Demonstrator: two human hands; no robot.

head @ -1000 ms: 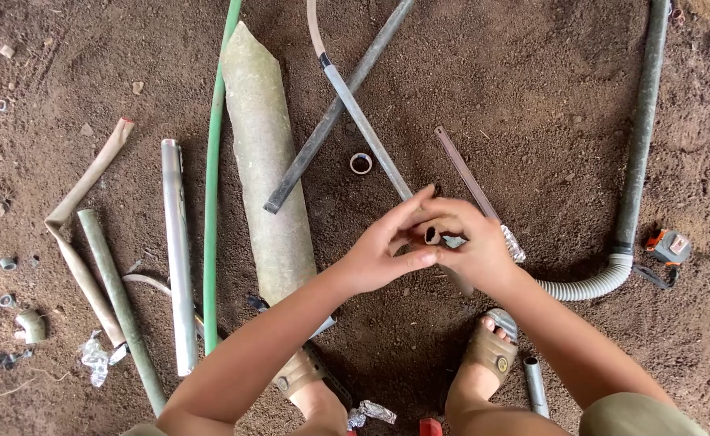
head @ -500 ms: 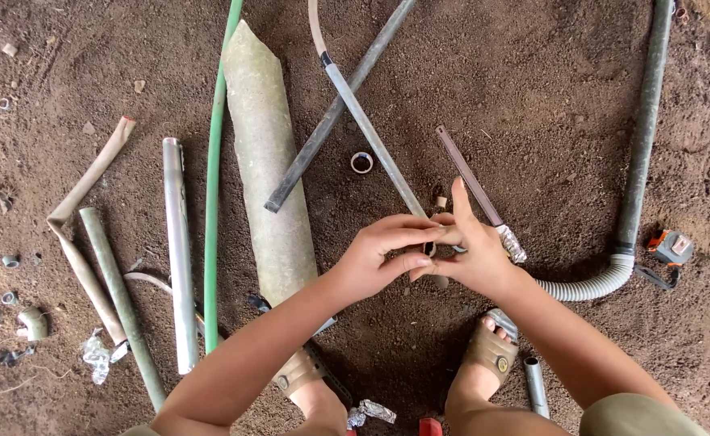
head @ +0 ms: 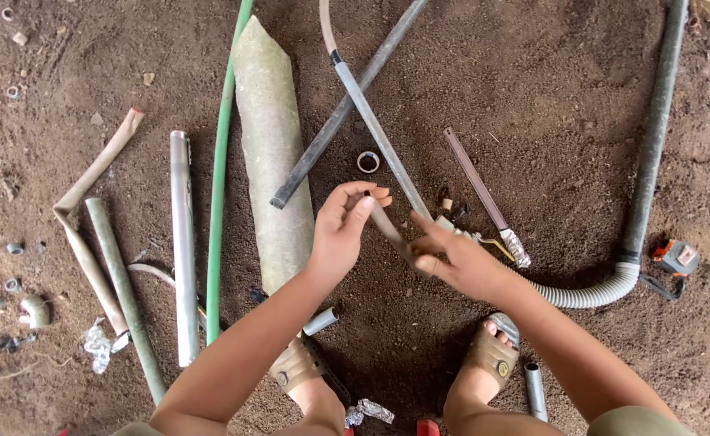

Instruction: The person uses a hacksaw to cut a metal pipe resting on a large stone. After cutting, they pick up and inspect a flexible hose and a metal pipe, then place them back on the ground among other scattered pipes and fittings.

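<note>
one grey pipe [head: 383,145], near end lifted off the dirt, gripped between two hands: left hand [head: 340,230] pinching it from above, right hand [head: 460,262] clasping the end to steady it. beside the pipe: one small ring [head: 368,161]; left of it, one wide pale tube [head: 270,153], one green hose [head: 219,186].

Left hand [head: 343,234] raised, fingers curled, thumb and forefinger pinched. Right hand [head: 460,262] opposite, fingers pinched; both forearms extended.

- Light: soft, even daylight; no glare
- Shadows: faint, diffuse, under arms and pipes on the dirt floor [head: 549,97]
- Focus: sharp centre; fingers slightly motion-blurred
- Edges: mild wide-angle bending
</note>
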